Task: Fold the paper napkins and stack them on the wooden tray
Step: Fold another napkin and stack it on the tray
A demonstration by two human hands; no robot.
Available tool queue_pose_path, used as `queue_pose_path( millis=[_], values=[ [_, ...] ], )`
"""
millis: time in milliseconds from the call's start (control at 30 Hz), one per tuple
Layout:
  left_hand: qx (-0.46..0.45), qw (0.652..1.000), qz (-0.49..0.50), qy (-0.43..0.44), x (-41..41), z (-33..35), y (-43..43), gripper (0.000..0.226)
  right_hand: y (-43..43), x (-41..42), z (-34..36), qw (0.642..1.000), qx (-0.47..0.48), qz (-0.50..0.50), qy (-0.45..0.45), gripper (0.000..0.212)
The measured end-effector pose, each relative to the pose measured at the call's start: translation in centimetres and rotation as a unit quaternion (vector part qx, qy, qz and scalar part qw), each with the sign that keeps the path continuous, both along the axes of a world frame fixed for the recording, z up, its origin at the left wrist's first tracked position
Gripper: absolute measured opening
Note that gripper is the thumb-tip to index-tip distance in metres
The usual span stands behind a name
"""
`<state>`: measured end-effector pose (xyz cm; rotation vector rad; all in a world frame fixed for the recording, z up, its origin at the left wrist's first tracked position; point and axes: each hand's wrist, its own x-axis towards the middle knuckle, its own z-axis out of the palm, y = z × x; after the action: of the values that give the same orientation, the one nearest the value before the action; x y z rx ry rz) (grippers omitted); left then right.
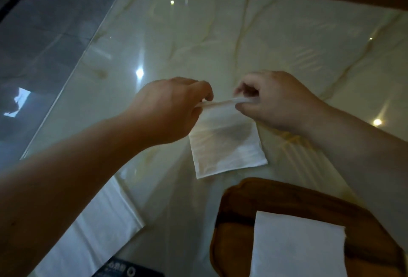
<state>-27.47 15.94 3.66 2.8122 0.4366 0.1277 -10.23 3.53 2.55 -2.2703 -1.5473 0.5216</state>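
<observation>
A white paper napkin [225, 144] lies on the glossy marble table, its far edge lifted off the surface. My left hand [172, 111] pinches the far left corner and my right hand [271, 102] pinches the far right corner. The near edge of the napkin rests flat on the table. Closer to me at the lower right sits the wooden tray [238, 206] with a folded white napkin [295, 248] lying in it.
A pack of white napkins [92, 228] in clear plastic lies at the lower left near the table's edge. The table's left edge [72, 73] runs diagonally, with dark floor beyond it. Bright light reflections dot the tabletop.
</observation>
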Motion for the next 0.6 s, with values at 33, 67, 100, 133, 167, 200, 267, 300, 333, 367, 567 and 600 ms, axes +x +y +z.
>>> queue_pose_path(
  millis=[33,67,100,133,167,200,267,300,333,367,567,600],
  values=[
    [0.002,1.000,-0.003,-0.015,-0.3,0.0,-0.2,0.024,-0.3,0.0,0.0,1.000,0.016,0.014,-0.013,0.018],
    [0.008,1.000,-0.009,-0.026,-0.6,0.0,-0.3,0.025,-0.8,-0.1,0.0,0.999,0.036,0.027,-0.018,0.010],
    [0.014,0.999,-0.020,-0.031,-0.8,0.0,-0.5,0.025,-1.4,-0.3,-0.1,0.998,0.052,0.039,-0.020,0.008],
    [0.018,0.999,-0.032,-0.032,-1.1,0.0,-0.7,0.023,-2.0,-0.4,-0.1,0.996,0.062,0.052,-0.025,0.008],
    [0.020,0.998,-0.046,-0.030,-1.4,0.0,-0.9,0.021,-2.7,-0.6,-0.2,0.995,0.068,0.064,-0.034,0.008],
    [0.021,0.998,-0.057,-0.027,-1.7,-0.1,-1.3,0.018,-3.3,-0.8,-0.3,0.994,0.069,0.075,-0.042,0.007],
    [0.021,0.997,-0.074,-0.016,-2.3,-0.6,-2.2,0.015,-4.4,-1.1,-0.8,0.992,0.056,0.099,-0.057,0.005],
    [0.019,0.997,-0.081,-0.007,-2.6,-1.0,-2.7,0.015,-4.8,-1.2,-1.1,0.990,0.045,0.113,-0.065,0.004],
    [0.014,0.996,-0.084,0.003,-3.0,-1.4,-3.1,0.014,-5.1,-1.2,-1.5,0.989,0.034,0.127,-0.070,0.004],
    [0.010,0.996,-0.085,0.012,-3.2,-1.8,-3.6,0.014,-5.4,-1.3,-1.9,0.988,0.022,0.137,-0.070,0.004],
    [-0.008,0.992,-0.104,0.076,-4.3,-3.1,-4.6,0.024,-6.6,-1.5,-2.8,0.983,-0.026,0.173,-0.055,0.023],
    [-0.020,0.992,-0.096,0.080,-4.3,-3.0,-4.5,0.028,-6.5,-1.6,-2.8,0.984,-0.028,0.171,-0.045,0.029]
  ],
)
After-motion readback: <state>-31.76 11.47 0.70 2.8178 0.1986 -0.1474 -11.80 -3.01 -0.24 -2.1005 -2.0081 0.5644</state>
